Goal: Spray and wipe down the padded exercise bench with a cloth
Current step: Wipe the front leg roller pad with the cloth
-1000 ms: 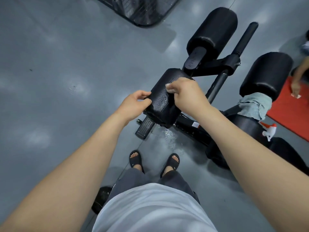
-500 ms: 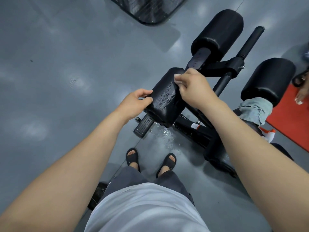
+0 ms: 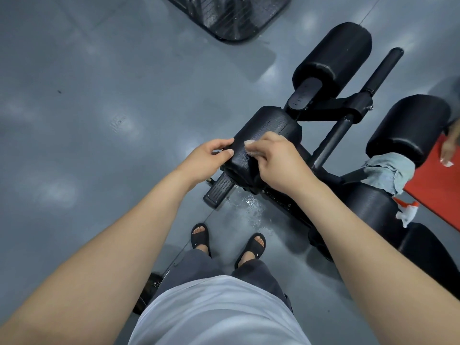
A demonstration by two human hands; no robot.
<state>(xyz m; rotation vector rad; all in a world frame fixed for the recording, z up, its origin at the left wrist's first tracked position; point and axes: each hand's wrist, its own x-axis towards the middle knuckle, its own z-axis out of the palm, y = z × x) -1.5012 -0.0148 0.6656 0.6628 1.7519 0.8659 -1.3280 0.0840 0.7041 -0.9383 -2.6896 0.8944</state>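
Sandalled feet point(image 3: 200, 236) stand at six o'clock on a glossy grey floor point(image 3: 99, 120), with a puddle of droplets point(image 3: 249, 207) glinting just ahead of them. At centre the left hand point(image 3: 206, 158) grips the near end of a wet black bench pad point(image 3: 268, 125), while the right hand point(image 3: 276, 160) pinches a small pale cloth point(image 3: 251, 146) against its top. Toward three o'clock a blue-grey rag point(image 3: 388, 170) drapes another pad beside a spray bottle point(image 3: 407, 211) and a red mat point(image 3: 435, 185); at twelve sits a dark mesh base point(image 3: 231, 16).
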